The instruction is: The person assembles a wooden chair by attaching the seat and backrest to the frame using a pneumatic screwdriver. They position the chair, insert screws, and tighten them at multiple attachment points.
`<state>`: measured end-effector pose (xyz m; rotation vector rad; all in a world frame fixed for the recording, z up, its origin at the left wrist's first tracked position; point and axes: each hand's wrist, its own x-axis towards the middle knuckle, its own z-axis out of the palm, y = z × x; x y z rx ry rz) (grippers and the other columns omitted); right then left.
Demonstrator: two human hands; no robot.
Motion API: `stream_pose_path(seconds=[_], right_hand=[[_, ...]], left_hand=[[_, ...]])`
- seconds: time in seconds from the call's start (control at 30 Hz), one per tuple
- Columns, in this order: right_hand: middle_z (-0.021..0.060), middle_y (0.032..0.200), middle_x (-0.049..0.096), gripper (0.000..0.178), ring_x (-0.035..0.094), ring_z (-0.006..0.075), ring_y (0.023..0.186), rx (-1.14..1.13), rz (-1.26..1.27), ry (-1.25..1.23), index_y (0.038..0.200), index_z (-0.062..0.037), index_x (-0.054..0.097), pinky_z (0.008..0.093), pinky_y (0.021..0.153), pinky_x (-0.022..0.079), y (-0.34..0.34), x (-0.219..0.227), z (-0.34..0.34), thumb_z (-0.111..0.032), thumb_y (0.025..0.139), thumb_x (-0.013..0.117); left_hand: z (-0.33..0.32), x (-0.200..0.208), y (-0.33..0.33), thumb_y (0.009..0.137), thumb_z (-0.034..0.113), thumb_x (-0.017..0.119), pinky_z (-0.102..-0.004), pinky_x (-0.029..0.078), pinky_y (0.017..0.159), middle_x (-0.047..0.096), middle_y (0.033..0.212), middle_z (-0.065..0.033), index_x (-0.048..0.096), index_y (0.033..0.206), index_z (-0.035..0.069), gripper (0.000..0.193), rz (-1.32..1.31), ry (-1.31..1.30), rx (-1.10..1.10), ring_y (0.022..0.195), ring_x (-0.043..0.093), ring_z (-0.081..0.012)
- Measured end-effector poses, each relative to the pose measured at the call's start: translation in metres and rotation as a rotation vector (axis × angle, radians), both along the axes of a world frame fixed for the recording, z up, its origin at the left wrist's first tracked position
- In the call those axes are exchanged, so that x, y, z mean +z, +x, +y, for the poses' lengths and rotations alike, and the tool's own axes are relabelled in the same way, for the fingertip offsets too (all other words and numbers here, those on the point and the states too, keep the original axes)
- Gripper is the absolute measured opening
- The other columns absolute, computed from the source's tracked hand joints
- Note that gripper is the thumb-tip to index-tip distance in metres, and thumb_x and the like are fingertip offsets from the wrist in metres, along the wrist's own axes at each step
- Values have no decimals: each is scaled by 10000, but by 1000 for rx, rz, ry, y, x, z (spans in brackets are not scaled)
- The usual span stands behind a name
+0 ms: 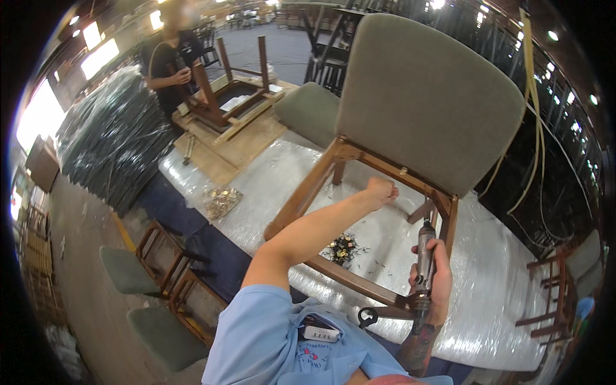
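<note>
A wooden chair frame (pixel 359 282) without a seat stands on a plastic-wrapped worktable (pixel 487 301), its tall grey-green padded back (pixel 430 96) on the far side. My left hand (pixel 383 192) reaches over the open seat frame near the back rail, its fingers curled; whatever they may hold is hidden. In my right hand (pixel 441 276) is a slim metal power screwdriver (pixel 423 260), wrapped in my fingers at the frame's right side. Its tip points away from me toward the rear right corner. Inside the frame's opening lies a pile of dark and brass-coloured screws (pixel 343 249).
A clear bag of brass-coloured hardware (pixel 221 202) lies left of the chair. Beyond it, an upturned chair frame (pixel 231 96) rests on boards near a standing person (pixel 170 64). Chairs (pixel 160 333) stand at lower left, with wrapped stacks (pixel 106 138) behind. Cords (pixel 532 96) hang at right.
</note>
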<state>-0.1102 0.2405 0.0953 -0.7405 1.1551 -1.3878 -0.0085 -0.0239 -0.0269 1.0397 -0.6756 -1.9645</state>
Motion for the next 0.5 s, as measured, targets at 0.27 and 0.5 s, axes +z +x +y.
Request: stream_pose_path(seconds=[0.27, 0.5], right_hand=[[104, 936, 625, 261, 583, 147, 502, 98, 64, 66, 1035, -112, 526, 242, 426, 433, 20, -30, -6, -323, 1053, 374], [74, 936, 611, 250, 579, 122, 503, 73, 223, 2, 1025, -111, 537, 225, 418, 434, 32, -32, -3, -300, 1059, 376]], left_hand=[[3, 27, 13, 875, -96, 626, -337, 592, 814, 637, 1080, -207, 543, 1172, -106, 308, 139, -105, -7, 950, 662, -274], [4, 23, 19, 838, -27, 730, -289, 571, 662, 683, 885, -154, 646, 991, -70, 180, 96, -166, -10, 745, 660, -205]])
